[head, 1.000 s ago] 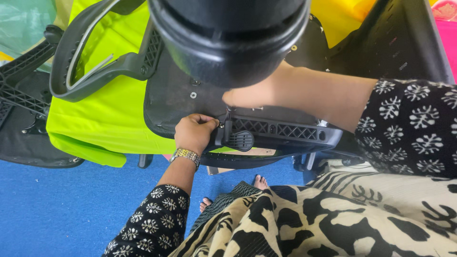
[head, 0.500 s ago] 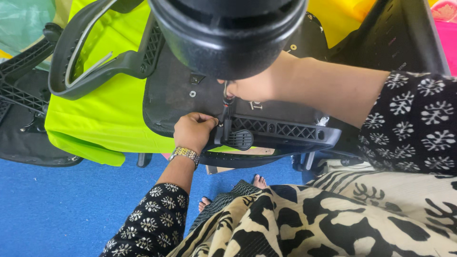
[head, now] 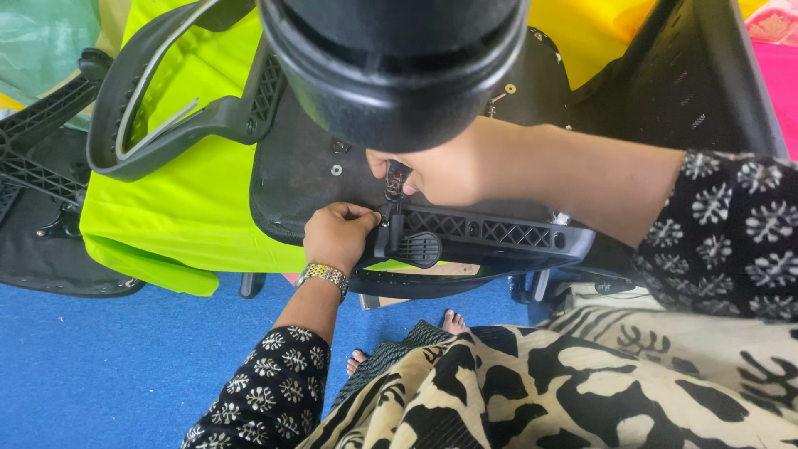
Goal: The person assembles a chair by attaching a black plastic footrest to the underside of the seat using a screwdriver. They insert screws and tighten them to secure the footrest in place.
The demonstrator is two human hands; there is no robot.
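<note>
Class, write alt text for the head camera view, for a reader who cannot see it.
Seen from above, a person's left hand grips the black armrest bracket against an upturned black chair seat, while the right hand pinches a small metal tool at the joint. The seat lies on a lime-green cloth over a blue floor, with a loose black armrest alongside.

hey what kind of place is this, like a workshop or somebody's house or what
Most likely a small workshop or assembly area for office chairs, though I can't be sure. An upturned black chair seat lies on a table with a lime-green cloth, loose black armrests sit beside it, and both hands work at the seat's underside above a blue floor.
</note>
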